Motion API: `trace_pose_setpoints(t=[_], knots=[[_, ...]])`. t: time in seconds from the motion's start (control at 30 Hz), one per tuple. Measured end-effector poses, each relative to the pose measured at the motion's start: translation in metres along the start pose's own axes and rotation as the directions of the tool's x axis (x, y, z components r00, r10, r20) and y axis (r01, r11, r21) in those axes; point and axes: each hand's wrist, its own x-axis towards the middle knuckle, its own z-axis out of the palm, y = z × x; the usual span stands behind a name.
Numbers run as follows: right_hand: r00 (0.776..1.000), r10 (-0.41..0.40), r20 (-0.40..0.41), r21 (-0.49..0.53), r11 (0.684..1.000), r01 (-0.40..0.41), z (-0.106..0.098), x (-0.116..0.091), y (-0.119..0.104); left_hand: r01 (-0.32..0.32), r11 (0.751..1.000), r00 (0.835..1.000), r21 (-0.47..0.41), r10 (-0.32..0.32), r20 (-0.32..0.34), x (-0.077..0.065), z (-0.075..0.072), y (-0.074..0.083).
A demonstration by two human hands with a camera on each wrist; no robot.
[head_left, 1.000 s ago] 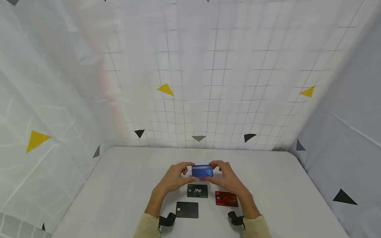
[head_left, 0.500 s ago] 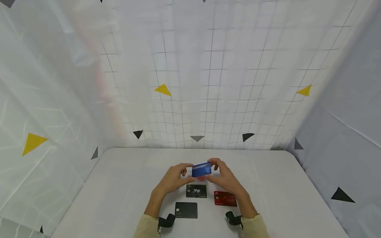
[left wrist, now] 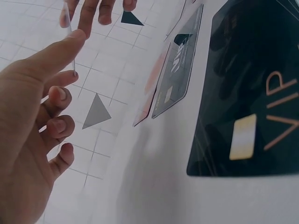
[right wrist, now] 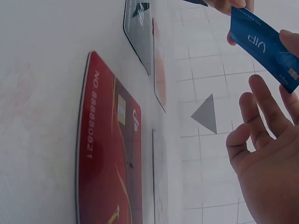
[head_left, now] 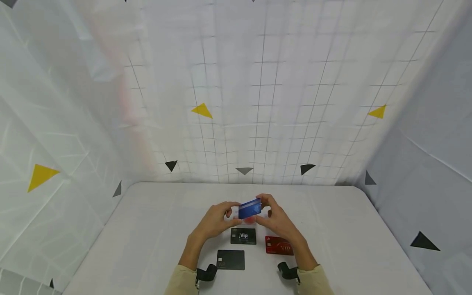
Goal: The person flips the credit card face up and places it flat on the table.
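Note:
A blue VIP card is held up above the far middle of the table, its striped side toward the head camera and its lettered side showing in the right wrist view. My left hand pinches its left end between thumb and index finger, the other fingers loosely bent. At the opposite end my right hand pinches the card, with the right thumb over the lettered face. Under the held card lies a pale card with a red patch, partly hidden. Nearer is a black Vip card.
A dark grey VIP card lies near the left wrist, and a red VIP card beside the right forearm. The right wrist view shows a whitish card edge-on. White sheeting walls the white table.
The blue card has tilted, its right end rising and turning as my right hand shifts slightly up. My left hand stays nearly still. The cards on the table keep their places.

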Motion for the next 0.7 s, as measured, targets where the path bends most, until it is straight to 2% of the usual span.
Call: trace_pose_setpoints(t=[0.17,0.4,0.7], knots=[[0.998,-0.048,0.03,0.02,0.999,0.047,0.0009,0.0001,-0.0025,0.004,1.0,0.999,-0.004,-0.004,0.035,-0.0002,-0.0002,0.0016],[0.995,-0.072,0.076,0.088,0.994,0.065,0.004,0.0009,-0.0064,0.018,1.0,0.997,-0.003,-0.017,0.072,-0.0001,0.0014,0.0031],[0.991,-0.117,0.06,0.104,0.988,0.111,0.0098,0.0001,-0.006,0.004,1.0,0.997,-0.012,-0.003,0.082,-0.0004,0.0029,0.0061]])
